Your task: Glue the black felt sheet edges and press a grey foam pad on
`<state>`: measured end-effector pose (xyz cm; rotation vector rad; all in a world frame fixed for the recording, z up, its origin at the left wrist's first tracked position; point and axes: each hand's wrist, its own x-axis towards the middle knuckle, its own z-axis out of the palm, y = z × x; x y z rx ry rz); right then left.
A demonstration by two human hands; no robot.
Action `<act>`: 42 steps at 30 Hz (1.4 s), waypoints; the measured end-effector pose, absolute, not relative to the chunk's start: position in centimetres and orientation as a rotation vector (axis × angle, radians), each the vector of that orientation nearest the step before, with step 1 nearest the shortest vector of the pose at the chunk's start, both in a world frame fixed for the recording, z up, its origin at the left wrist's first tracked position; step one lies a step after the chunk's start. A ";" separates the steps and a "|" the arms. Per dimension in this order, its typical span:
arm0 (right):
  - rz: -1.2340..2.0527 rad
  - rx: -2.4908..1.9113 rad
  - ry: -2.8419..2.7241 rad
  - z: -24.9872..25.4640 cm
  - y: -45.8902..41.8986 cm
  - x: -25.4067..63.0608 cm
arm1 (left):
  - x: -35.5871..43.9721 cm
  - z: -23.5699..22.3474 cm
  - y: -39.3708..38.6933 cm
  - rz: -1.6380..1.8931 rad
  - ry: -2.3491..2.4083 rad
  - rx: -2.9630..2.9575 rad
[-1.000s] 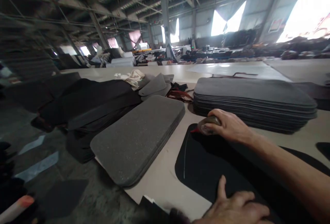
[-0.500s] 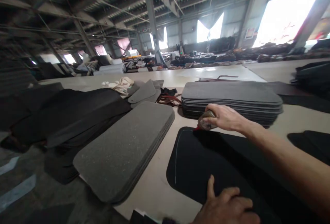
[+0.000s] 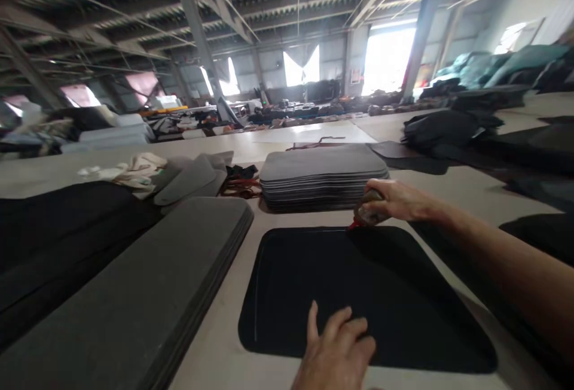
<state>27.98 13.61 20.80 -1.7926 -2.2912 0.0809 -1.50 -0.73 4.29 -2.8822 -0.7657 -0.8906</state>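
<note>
A black mat with rounded corners lies flat on the pale table. My left hand rests on its near edge with fingers spread. At the far edge, my right hand is wrapped round a small squeeze bottle, tilted so its red tip touches the mat. A thin pale line runs along the mat's left side and far edge up to that tip. Just behind the bottle stands a stack of grey mats, close to my right hand.
Another thick stack of dark grey mats fills the left side. Cream cloth gloves or rags, loose grey pieces and reddish-brown strips lie behind it. A heap of black material sits at the back right.
My right hand has drawn the bottle tip rightward along the far edge, and the pale line there is longer. My left hand stays spread on the mat. The view has turned right.
</note>
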 end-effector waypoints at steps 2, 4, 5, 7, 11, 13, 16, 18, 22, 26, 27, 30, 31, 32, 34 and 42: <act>0.090 -1.819 -2.246 20.6 12.7 30.0 | -1.9 4.8 -0.6 -0.792 -0.736 -2.946; 0.100 -1.848 -2.194 20.4 11.8 31.9 | -2.3 5.1 -0.5 -0.658 -0.743 -3.036; 0.102 -1.866 -2.171 20.4 11.4 32.7 | -2.5 5.1 -0.5 -0.607 -0.767 -3.077; 0.097 -1.911 -2.134 20.3 10.4 34.1 | -2.8 4.7 -0.4 -0.566 -0.872 -3.123; 0.061 -2.007 -2.054 20.4 8.6 36.2 | -3.3 4.7 -0.3 -0.490 -1.067 -3.156; 0.051 -2.053 -2.016 20.5 7.9 36.8 | -3.5 6.1 -0.1 -0.408 -1.113 -3.167; 0.065 -2.078 -1.972 20.7 7.1 37.3 | -4.1 9.5 0.7 -0.236 -1.251 -3.109; 0.071 -2.089 -1.953 20.7 6.7 37.4 | -4.7 11.8 1.8 -0.090 -1.400 -3.041; 0.072 -2.090 -1.958 20.6 6.4 37.5 | -5.7 14.6 5.0 0.141 -1.582 -2.952; 0.062 -2.112 -1.966 20.7 6.1 37.4 | -5.7 15.4 7.4 0.244 -1.545 -2.917; 0.072 -2.119 -1.968 20.8 6.0 37.4 | -5.6 15.4 7.7 0.260 -1.521 -2.914; 0.134 -2.110 -1.990 21.2 5.2 37.2 | -5.2 15.5 8.3 0.268 -1.452 -2.915; 0.151 -2.109 -1.994 21.4 4.8 37.2 | -5.1 15.5 8.4 0.273 -1.446 -2.918; 0.170 -2.103 -1.997 21.5 4.4 37.2 | -5.1 15.5 8.4 0.275 -1.443 -2.920; 0.201 -2.085 -2.002 21.7 3.4 37.1 | -5.1 15.5 8.5 0.273 -1.439 -2.918; 0.416 -2.056 -1.968 21.5 -2.8 36.8 | -5.2 15.4 8.7 0.291 -1.420 -2.909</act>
